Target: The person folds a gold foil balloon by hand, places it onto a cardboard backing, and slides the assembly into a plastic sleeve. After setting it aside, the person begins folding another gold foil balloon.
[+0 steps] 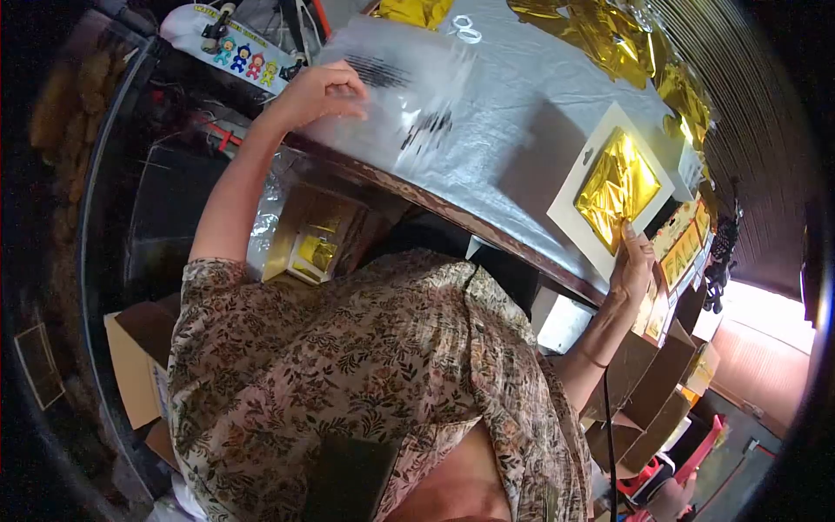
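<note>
Left hand [317, 91] is pinching a clear plastic bag [409, 96] on the table [513, 113]. Right hand [632, 261] is gripping a white card [584, 209] bearing gold foil [617, 184], fingers pressed together.

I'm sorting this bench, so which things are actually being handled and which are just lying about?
In hand:
left hand on the clear plastic bag
right hand on the white card with folded gold foil

Lying about:
loose gold foil
cardboard boxes
cartoon sticker strip
</note>
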The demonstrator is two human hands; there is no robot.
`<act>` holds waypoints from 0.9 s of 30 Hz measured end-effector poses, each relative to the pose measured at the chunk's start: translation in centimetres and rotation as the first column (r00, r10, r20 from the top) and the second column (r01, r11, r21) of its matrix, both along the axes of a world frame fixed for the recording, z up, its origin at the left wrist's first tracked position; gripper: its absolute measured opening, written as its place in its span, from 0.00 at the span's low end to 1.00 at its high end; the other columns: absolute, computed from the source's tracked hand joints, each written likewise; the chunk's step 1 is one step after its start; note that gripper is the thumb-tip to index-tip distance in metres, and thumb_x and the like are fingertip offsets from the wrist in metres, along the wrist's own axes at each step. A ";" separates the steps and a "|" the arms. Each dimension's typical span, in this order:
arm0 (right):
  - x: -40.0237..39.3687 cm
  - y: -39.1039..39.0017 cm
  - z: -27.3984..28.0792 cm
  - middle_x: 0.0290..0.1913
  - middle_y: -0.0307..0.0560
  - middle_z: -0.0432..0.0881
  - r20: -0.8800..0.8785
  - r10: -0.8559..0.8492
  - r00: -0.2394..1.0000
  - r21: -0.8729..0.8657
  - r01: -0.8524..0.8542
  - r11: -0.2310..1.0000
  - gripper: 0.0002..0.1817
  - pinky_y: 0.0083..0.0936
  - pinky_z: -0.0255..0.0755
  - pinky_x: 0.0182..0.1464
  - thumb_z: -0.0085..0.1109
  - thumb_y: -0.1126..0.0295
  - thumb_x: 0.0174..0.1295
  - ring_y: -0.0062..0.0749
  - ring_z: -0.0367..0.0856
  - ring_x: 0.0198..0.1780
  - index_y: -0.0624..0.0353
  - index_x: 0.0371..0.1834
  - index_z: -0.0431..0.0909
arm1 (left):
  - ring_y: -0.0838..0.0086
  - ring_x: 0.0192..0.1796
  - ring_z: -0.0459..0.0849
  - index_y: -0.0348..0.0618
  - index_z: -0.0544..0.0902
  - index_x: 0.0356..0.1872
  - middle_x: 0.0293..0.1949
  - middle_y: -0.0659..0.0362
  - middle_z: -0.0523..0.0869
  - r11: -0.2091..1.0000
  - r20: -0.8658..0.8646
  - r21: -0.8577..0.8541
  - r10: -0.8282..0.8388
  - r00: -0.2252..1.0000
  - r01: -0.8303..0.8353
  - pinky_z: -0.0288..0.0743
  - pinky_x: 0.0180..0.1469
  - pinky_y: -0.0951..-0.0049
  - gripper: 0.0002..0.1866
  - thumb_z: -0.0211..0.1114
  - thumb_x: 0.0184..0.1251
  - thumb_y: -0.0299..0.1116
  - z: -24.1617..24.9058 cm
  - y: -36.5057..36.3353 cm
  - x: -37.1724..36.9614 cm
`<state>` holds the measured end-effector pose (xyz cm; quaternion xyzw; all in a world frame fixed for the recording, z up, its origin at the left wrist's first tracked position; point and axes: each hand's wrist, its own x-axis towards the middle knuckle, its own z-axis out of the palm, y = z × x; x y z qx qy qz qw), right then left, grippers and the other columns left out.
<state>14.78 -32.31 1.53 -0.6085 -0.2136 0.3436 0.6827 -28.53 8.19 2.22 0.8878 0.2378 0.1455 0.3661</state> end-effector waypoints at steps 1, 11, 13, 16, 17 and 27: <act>-0.8 0.4 0.4 0.48 0.46 0.89 -0.025 -0.015 1.000 -0.011 0.015 1.000 0.10 0.23 0.74 0.58 0.66 0.71 0.71 0.27 0.85 0.49 0.67 0.47 0.86 | 0.76 0.46 0.82 0.40 0.89 0.41 0.42 0.64 0.84 0.998 -0.006 -0.055 0.021 1.000 -0.021 0.75 0.48 0.72 0.14 0.81 0.56 0.33 -0.1 0.1 -0.1; -2.5 -0.3 1.5 0.42 0.45 0.90 -0.032 -0.072 0.997 0.030 0.073 0.997 0.06 0.20 0.76 0.46 0.67 0.73 0.70 0.23 0.85 0.39 0.66 0.42 0.87 | 0.70 0.38 0.89 0.38 0.91 0.40 0.33 0.57 0.91 0.981 0.086 -0.044 0.193 0.977 -0.190 0.80 0.45 0.70 0.13 0.74 0.65 0.39 2.2 1.1 1.4; -2.5 -1.0 1.7 0.42 0.42 0.89 -0.024 -0.083 0.996 0.003 0.083 0.997 0.08 0.18 0.72 0.50 0.67 0.69 0.70 0.22 0.83 0.42 0.64 0.43 0.85 | 0.69 0.37 0.89 0.38 0.91 0.39 0.32 0.56 0.90 0.959 0.081 0.088 0.262 0.962 -0.269 0.81 0.44 0.69 0.13 0.74 0.65 0.39 6.0 -1.5 3.1; -3.0 -1.4 2.4 0.35 0.37 0.85 0.023 -0.111 0.994 -0.036 0.112 0.993 0.06 0.16 0.68 0.42 0.67 0.70 0.69 0.17 0.78 0.35 0.60 0.37 0.83 | 0.63 0.34 0.90 0.40 0.89 0.36 0.32 0.51 0.90 0.921 0.143 0.243 0.277 0.950 -0.305 0.81 0.40 0.66 0.12 0.71 0.64 0.39 7.4 -3.1 7.1; -3.5 -1.2 3.0 0.30 0.33 0.81 0.020 -0.140 0.990 -0.062 0.141 0.988 0.09 0.17 0.63 0.37 0.67 0.70 0.68 0.15 0.72 0.30 0.56 0.29 0.80 | 0.59 0.35 0.90 0.40 0.89 0.36 0.32 0.49 0.90 0.923 0.106 0.289 0.231 0.967 -0.253 0.82 0.40 0.63 0.12 0.69 0.63 0.40 7.9 -4.2 9.2; 2.4 -4.7 -1.3 0.35 0.43 0.88 -0.020 -0.083 0.996 -0.208 0.077 0.975 0.05 0.18 0.71 0.33 0.71 0.73 0.65 0.19 0.81 0.30 0.62 0.34 0.87 | 0.57 0.30 0.87 0.38 0.86 0.30 0.25 0.49 0.88 0.988 -0.172 0.142 0.084 0.981 -0.060 0.82 0.40 0.57 0.17 0.72 0.61 0.45 -1.9 -11.3 28.3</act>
